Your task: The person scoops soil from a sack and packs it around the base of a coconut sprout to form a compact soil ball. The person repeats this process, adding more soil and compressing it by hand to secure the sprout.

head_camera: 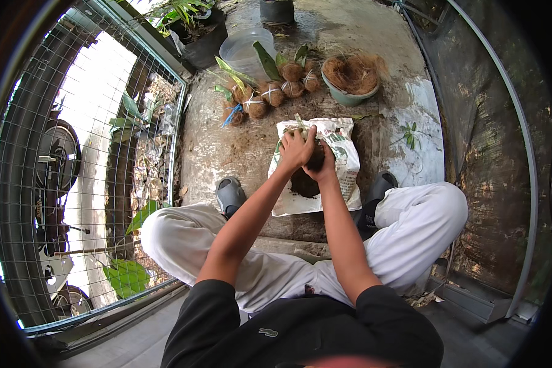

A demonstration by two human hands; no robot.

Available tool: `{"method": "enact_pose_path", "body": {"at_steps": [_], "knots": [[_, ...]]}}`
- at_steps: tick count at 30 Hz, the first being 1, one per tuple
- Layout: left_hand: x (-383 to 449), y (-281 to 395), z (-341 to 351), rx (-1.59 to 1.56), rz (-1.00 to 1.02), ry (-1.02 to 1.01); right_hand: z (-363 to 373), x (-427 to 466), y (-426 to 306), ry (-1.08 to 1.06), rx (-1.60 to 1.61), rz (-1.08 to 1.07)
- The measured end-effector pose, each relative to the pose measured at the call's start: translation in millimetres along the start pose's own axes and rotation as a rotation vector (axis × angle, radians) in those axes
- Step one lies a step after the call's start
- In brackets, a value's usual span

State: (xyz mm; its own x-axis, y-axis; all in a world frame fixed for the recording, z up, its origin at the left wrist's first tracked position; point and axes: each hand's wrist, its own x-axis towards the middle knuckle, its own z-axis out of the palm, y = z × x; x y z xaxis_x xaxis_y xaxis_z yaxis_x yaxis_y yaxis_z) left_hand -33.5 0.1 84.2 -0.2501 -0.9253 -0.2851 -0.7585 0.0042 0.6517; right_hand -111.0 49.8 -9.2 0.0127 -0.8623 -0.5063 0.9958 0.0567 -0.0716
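My left hand (297,149) and my right hand (324,166) are wrapped around a dark clump of soil (316,157). A pale green leaf or stem (299,120) sticks out beyond my left fingers; where it meets the clump is hidden. Under both hands a white printed plastic sack (294,202) lies flat on the ground. Loose dark soil (306,185) is heaped on the sack, just below my right hand.
Several string-tied coconut-fibre balls (272,94) with leafy cuttings stand past the sack. Beside them are a green pot (349,97) of coconut fibre (354,73) and a clear plastic tub (248,48). Wire mesh (119,138) borders the left, dark netting (492,152) the right.
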Motion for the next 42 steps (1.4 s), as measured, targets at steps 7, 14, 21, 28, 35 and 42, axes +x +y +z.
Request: {"method": "enact_pose_path", "body": {"at_steps": [7, 14, 21, 28, 35, 42], "knots": [[-5.2, -15.7, 2.3, 0.192, 0.999, 0.044, -7.1, 11.1, -2.0, -0.153, -0.001, -0.168], [-4.2, -23.2, 22.4, 0.182, 1.112, 0.192, -31.9, 22.8, -12.4, -0.238, 0.034, -0.115], [-8.8, -26.7, 23.4, 0.184, 1.096, 0.185, -29.2, 14.1, -8.6, -0.232, -0.111, -0.103], [-10.3, -38.0, 18.4, 0.106, 1.111, 0.149, -30.5, 10.4, 2.9, -0.179, -0.134, -0.145], [-12.2, -40.4, 28.4, 0.091, 1.121, 0.154, -23.5, 0.7, -3.9, -0.233, -0.150, -0.103], [-14.4, -40.1, 41.7, 0.093, 1.139, 0.178, -17.6, -5.2, -5.9, -0.405, -0.251, 0.006]]}}
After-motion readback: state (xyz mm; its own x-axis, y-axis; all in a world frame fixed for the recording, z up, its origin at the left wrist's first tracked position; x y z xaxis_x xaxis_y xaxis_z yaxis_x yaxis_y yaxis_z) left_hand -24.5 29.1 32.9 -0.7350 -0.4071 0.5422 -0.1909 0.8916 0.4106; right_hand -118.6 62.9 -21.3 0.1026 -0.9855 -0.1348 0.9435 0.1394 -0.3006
